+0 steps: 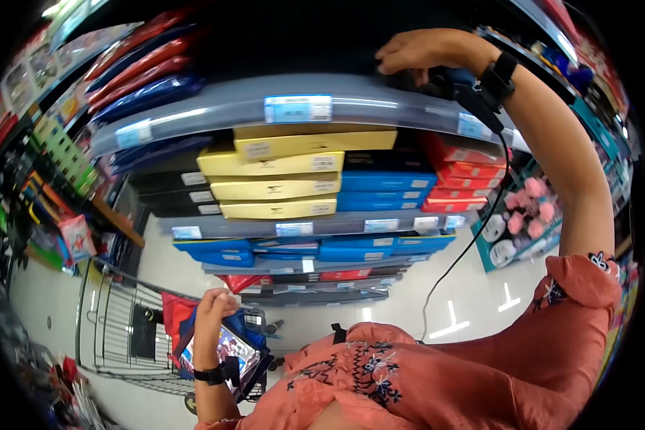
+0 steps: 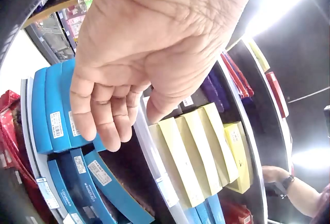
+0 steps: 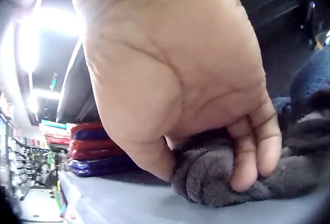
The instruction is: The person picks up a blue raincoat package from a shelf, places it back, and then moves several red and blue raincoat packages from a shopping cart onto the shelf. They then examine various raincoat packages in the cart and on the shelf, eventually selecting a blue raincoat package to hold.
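Observation:
On the upper shelf (image 1: 229, 100), the right hand (image 1: 430, 54) reaches in at the right. The right wrist view shows that hand (image 3: 180, 74) with its thumb and fingers curled round a fold of dark grey fluffy cloth (image 3: 206, 175). More of the cloth lies to the right along the shelf edge. The left hand (image 1: 211, 322) hangs low beside the cart, with nothing seen in it. In the left wrist view the left hand (image 2: 139, 64) has loosely bent fingers, in front of blue boxes (image 2: 51, 105) and yellow boxes (image 2: 183, 162).
Plastic-wrapped red and blue packs (image 1: 147, 64) lie at the upper shelf's left. Below are yellow boxes (image 1: 276, 188), blue boxes (image 1: 383, 190) and red boxes (image 1: 466, 175). A wire cart (image 1: 115, 322) stands lower left. A black cable (image 1: 473, 244) hangs from the right wrist.

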`<state>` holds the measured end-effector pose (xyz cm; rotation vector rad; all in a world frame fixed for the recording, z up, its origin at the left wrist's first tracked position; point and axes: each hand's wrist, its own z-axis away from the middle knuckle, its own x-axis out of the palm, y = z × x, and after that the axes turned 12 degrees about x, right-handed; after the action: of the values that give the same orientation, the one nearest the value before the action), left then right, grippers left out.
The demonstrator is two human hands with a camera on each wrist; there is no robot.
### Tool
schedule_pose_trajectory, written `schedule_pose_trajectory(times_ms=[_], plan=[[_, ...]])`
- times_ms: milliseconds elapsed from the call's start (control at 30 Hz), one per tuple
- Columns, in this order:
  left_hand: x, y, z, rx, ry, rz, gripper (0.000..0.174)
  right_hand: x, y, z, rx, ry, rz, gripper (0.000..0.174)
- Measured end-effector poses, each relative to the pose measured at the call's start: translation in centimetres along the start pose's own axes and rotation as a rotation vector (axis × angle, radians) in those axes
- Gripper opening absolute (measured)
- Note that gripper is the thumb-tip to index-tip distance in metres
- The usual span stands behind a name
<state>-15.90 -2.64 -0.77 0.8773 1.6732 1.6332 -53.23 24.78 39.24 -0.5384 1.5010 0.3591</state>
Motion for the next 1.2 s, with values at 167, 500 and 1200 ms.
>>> schedule_pose_trajectory(times_ms=[167,500,1200], plan=[[-0.5,-1.1,1.8,-0.011,0.023,0.039,0.030,1.5,-10.2,-2.7,-0.311,0.049,0.040,0.046],[-2.0,-1.7,5.6,-0.011,0.131,0.035,0.032,1.6,-8.0,-4.5,-0.393,-0.025,-0.026,0.054],[1.1,-2.8,3.8,-0.040,0.000,-0.022,0.033,-4.4,34.6,8.9,0.685,0.003,0.739,0.032]])
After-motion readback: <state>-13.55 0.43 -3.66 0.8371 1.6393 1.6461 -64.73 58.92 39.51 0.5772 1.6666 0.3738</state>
